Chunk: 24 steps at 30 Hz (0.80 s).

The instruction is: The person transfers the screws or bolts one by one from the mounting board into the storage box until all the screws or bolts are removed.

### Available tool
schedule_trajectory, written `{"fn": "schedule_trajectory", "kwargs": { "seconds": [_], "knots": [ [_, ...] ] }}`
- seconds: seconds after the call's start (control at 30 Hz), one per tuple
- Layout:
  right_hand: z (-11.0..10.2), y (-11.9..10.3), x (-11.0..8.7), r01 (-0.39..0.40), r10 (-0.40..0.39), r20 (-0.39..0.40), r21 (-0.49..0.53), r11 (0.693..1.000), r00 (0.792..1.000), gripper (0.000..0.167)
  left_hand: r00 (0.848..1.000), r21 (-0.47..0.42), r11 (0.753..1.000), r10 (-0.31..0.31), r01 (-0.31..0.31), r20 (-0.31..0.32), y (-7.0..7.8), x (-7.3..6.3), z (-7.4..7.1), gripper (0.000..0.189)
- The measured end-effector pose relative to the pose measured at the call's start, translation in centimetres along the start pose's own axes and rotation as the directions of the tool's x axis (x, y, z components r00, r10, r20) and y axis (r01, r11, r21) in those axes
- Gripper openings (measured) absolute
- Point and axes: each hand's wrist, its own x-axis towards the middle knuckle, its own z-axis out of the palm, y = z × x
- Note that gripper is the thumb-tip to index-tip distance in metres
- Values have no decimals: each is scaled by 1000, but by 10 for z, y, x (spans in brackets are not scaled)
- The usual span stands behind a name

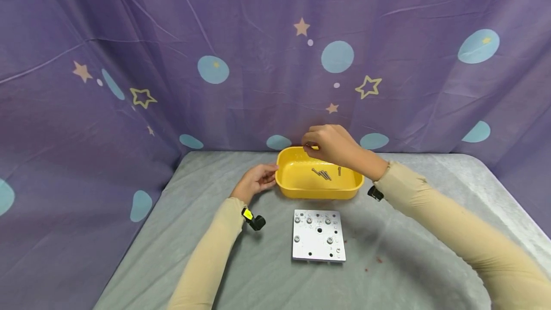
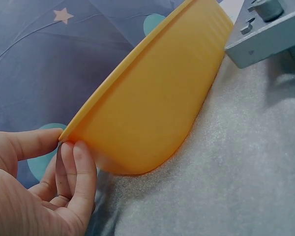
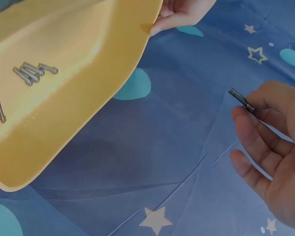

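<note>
My left hand (image 1: 257, 179) pinches the left end of a yellow plastic tub (image 1: 318, 194) by its rim, thumb over the edge and fingertips against the outer wall in the left wrist view. Above the tub's back edge is my right hand (image 1: 332, 145). In the right wrist view it holds a small metal bolt (image 3: 242, 100) between thumb and forefinger, the other fingers loosely bent. Several similar bolts (image 1: 325, 175) lie in a cluster on the tub's floor, and a single bolt (image 3: 0, 110) lies apart from them.
In front of the tub, a silvery metal plate (image 1: 316, 248) with holes and several socket-head bolts in it rests on the grey cloth-covered table (image 1: 241, 271). A purple curtain (image 1: 258, 23) with stars and blue spots hangs close behind the tub.
</note>
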Motion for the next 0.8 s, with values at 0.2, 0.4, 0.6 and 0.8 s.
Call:
{"fn": "schedule_trajectory", "kwargs": {
  "seconds": [0.2, 0.4, 0.6, 0.8],
  "knots": [
    [3, 9, 14, -31, 28, 91, 27, 999, 995, 15, 1000, -4, 1000, 0, 0, 0, 0, 2, 0, 23],
    [8, 18, 28, -68, 56, 207, 51, 996, 977, 26, 1000, -11, 1000, 3, -3, -4, -1, 3, 0, 18],
    [16, 27, 38, -103, 79, 282, 69, 992, 956, 31, 1000, 10, 1000, 6, -6, -2, -2, 2, 0, 22],
    [27, 36, 46, -149, 110, 358, 84, 985, 927, 41, 1000, 4, 1000, 7, -7, 3, -1, 2, 1, 32]
  ]
}}
